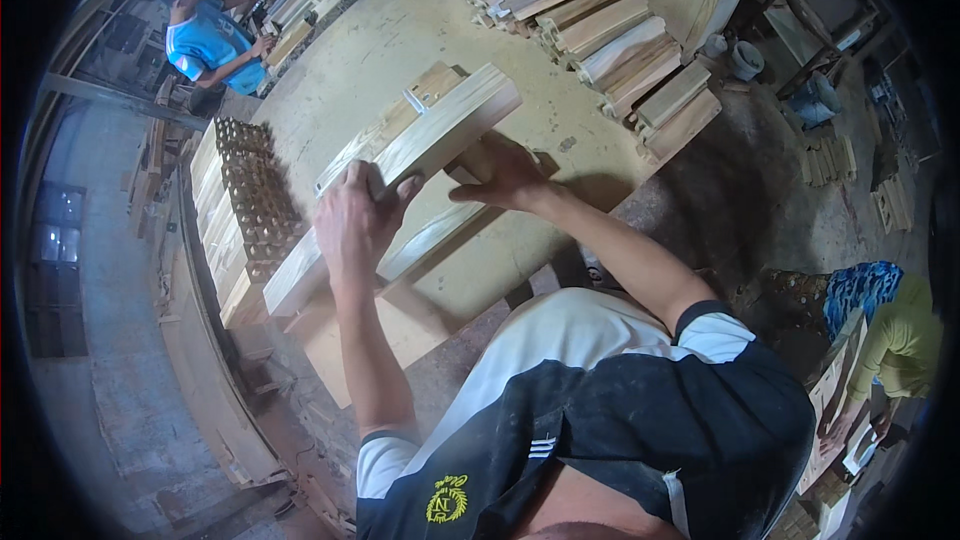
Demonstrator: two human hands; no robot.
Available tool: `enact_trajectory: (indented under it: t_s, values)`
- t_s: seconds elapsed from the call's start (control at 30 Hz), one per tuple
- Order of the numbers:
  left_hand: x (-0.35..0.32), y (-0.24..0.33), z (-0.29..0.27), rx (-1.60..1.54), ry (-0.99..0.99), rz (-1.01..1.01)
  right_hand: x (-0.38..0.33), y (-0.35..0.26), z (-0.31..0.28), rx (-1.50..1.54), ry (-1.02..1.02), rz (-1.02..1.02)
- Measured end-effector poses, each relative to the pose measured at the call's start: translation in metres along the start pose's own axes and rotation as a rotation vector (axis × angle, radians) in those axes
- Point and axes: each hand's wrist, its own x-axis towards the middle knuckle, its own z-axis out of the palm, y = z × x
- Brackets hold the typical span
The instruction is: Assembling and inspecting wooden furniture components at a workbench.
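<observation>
A pale, thick wooden board (450,130) lies slantwise before me, raised over the table. My left hand (358,215) is closed over its left half, with the thumb along the near side. Under its right half, my right hand (505,175) is closed around wood at the board's lower edge; its fingertips are partly hidden. Just beyond lies a second board (385,130) with white-edged slots. On the near side, another pale board (435,240) runs roughly parallel below my hands. Whether these pieces are joined cannot be made out.
The tabletop (340,50) carries long rows of stacked wood pieces (610,30) at the far right. A stack of boards with notched ends (245,210) stands at left. One person in blue (215,45) works at far left; another in yellow-green (890,340) bends at right.
</observation>
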Motion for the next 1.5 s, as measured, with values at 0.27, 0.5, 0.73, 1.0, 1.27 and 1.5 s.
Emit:
enact_trajectory:
  t_s: [0.27, 0.5, 0.73, 1.0, 1.27, 1.5]
  values:
    - [0.004, 0.009, 0.009, 0.041, 0.052, 0.053, 0.013, 0.012, 0.000, 0.064, -0.119, 0.013]
    - [0.004, 0.005, -0.016, 0.031, -0.194, -0.013, 0.016, 0.011, 0.009, 0.020, -0.136, -0.053]
    - [0.029, 0.024, -0.125, -0.254, 0.342, 0.112, 0.020, 0.020, 0.003, 0.059, -0.117, -0.057]
    - [0.045, -0.014, 0.004, -0.334, -0.316, -0.110, 0.018, 0.007, 0.000, 0.061, -0.160, -0.055]
    - [0.036, -0.043, -0.008, -0.281, -0.586, 0.049, 0.013, 0.004, -0.002, 0.089, -0.138, -0.149]
    - [0.046, -0.069, -0.055, -0.398, -0.323, 0.274, 0.047, -0.004, 0.001, -0.072, -0.002, -0.270]
